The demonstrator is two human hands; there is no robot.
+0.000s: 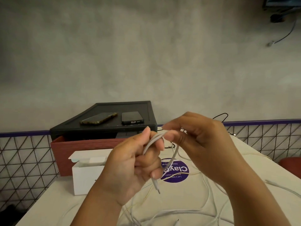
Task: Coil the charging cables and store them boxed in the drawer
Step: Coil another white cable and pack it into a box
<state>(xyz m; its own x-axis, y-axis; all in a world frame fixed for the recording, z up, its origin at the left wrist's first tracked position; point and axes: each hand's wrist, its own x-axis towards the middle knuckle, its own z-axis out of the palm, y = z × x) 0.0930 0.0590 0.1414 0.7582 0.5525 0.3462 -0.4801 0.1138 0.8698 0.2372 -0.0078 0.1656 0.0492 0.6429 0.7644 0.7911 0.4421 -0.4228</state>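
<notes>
- We see the left hand [130,162] at 6 o'clock of the view, fingers curled around a white charging cable [153,141], its plug [156,186] hanging below the fist.
- The right hand [197,141], at 3 o'clock of the left, pinches the same cable's loop between thumb and fingers.
- More white cables [179,212] lie loose on the cream surface [244,162] at 6 o'clock.
- An open white box [86,175] sits at 9 o'clock of the left hand.
- Behind it at 12 o'clock, the red drawer [84,147] stands pulled out of a black unit [104,128].
- 2 phones [99,118] rest on that unit's top.
</notes>
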